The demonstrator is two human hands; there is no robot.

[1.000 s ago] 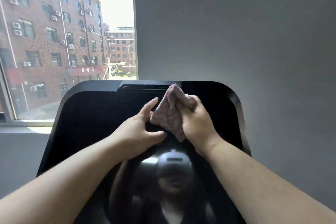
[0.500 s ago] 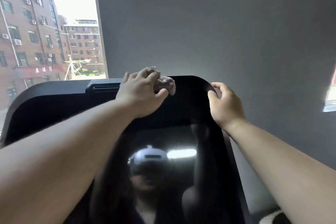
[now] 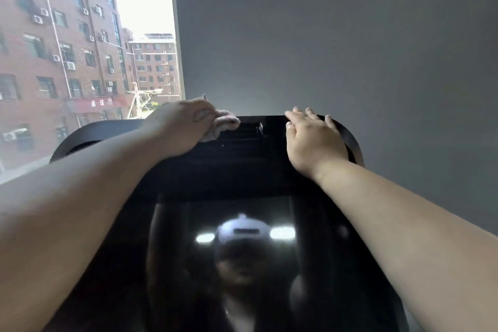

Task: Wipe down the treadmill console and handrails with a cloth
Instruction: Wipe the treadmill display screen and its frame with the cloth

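Observation:
The glossy black treadmill console (image 3: 242, 170) fills the lower middle of the view, its dark screen reflecting a person. My left hand (image 3: 180, 127) grips a bunched pinkish cloth (image 3: 223, 125) and holds it against the console's top edge, left of the slotted vent (image 3: 248, 132). My right hand (image 3: 312, 140) lies flat near the console's top right corner, with its fingers reaching over the rim. No handrails are visible.
A grey wall (image 3: 336, 35) stands directly behind the console. On the left, a large window (image 3: 80, 48) looks out on red brick buildings, with its sill (image 3: 16, 178) beside the console's left side.
The cloth passed from my right hand to my left, which carried it up to the console's top edge. My right hand let go and moved to the top right corner.

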